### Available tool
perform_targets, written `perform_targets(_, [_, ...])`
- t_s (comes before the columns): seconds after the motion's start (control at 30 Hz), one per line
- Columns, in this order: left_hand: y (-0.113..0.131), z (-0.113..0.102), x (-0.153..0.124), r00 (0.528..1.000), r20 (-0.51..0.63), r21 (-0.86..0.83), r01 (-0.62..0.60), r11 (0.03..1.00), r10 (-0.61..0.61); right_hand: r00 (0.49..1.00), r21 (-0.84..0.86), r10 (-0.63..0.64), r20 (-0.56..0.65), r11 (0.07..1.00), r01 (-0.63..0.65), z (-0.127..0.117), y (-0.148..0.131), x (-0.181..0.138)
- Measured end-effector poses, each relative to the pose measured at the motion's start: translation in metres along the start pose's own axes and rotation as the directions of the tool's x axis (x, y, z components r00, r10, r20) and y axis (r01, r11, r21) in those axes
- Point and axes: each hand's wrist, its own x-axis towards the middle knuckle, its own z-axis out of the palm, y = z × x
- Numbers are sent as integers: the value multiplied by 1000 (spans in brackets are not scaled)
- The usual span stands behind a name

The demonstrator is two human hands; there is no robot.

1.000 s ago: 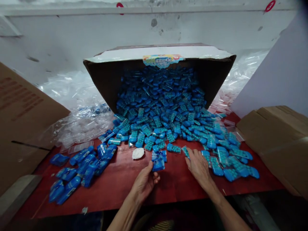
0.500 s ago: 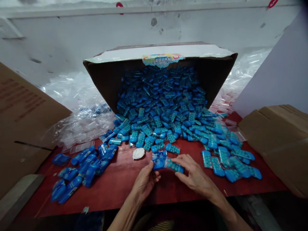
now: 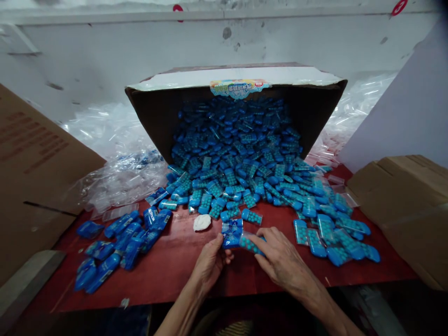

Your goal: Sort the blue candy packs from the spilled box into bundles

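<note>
A clear, blue-capped container of teal beads (image 3: 248,243) is held low above the front middle of the red desk (image 3: 168,270). Its long axis is laid nearly crosswise, sloping slightly down toward the right; its clear end is pointed left and its blue end is turned toward the right palm. The clear end is brought up against the right edge of a blue printed sleeve (image 3: 230,241); whether it has been inserted cannot be told.

The sleeve is gripped by the left hand (image 3: 212,260), thumb laid uppermost along its near left corner and fingers curled beneath; the forearm is slanted up and inward from the lower edge of the view. The container is gripped by the right hand (image 3: 284,256), back of the hand turned up, index finger stretched along the top and thumb set on the near side; that forearm is angled in from the lower right.

Just beyond the hands, a white wad (image 3: 202,222) is seen at left and a loose bead container (image 3: 251,216) at right. Blue wrapped packs (image 3: 130,239) are heaped on the left. Behind, a pile of bead containers (image 3: 238,154) is spilled from a carton (image 3: 238,73) laid open toward the front.
</note>
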Motion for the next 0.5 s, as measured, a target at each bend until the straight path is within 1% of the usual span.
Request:
perform_targets(0.13, [0, 0, -2, 1000, 16, 17, 11, 1000, -11, 1000, 15, 3, 22, 1000, -4, -2, -4, -2])
perform_targets(0.3, [-1, -1, -2, 999, -35, -30, 40, 999, -41, 998, 48, 5, 57, 999, -7, -5, -6, -4])
perform_targets(0.37, [-2, -1, -2, 999, -38, -35, 35, 999, -37, 998, 52, 5, 67, 999, -9, -6, -6, -3])
perform_targets(0.5, [-1, 0, -3, 1000, -6, 1, 1, 1000, -1, 998, 41, 2, 62, 999, -5, -6, -5, -2])
